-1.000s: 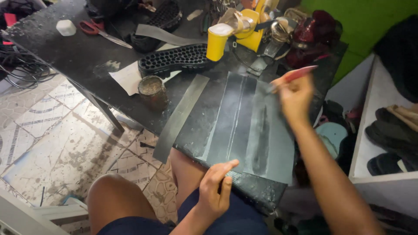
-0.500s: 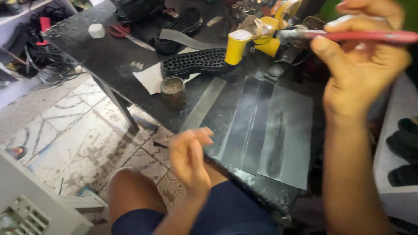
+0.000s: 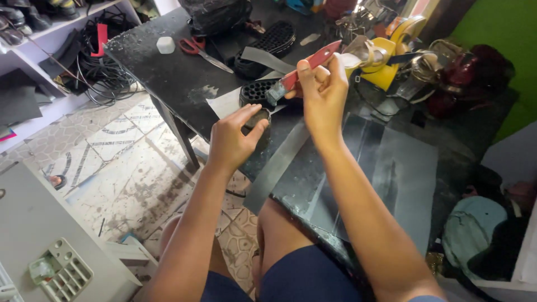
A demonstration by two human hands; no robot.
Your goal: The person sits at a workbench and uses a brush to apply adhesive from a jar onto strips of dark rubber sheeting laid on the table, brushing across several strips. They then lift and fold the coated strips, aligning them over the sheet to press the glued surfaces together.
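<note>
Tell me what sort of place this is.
Probably a small shoe-repair workshop: black treaded shoe soles lie on the worn black table, dark rubber sheets are laid out flat, and shoes fill the shelf at upper left.

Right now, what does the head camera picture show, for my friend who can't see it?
A person's right hand holds a red brush above a black table, while the left hand reaches for a small tin. Grey strips, red scissors and a shoe sole lie nearby.
</note>
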